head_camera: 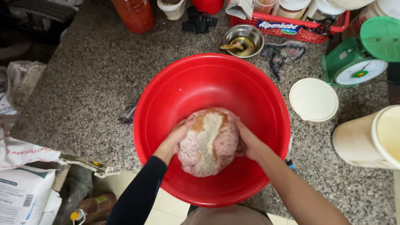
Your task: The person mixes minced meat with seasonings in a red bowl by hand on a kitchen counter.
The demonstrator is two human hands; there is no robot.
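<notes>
The left hand (178, 136), coming out of a dark long sleeve (139, 193), lies flat with its fingers together against the left flank of a large pinkish lump of minced meat (209, 141), which carries a pale band of powdered seasoning and an orange patch on top. The right hand (246, 139), on a bare forearm, presses open-palmed against the lump's opposite flank, so the two hands cup it between them. The lump sits low in a big round red plastic basin (166, 96), toward the near side. The basin stands on a speckled grey granite counter (91, 83). Beyond it is a small steel bowl (243, 40) with a spoon in it, and just beside that a crumpled dark rag (283, 54). To the right lie a round cream lid (313, 99), a green kitchen scale (358, 62) and a cream plastic tub (368, 139).
</notes>
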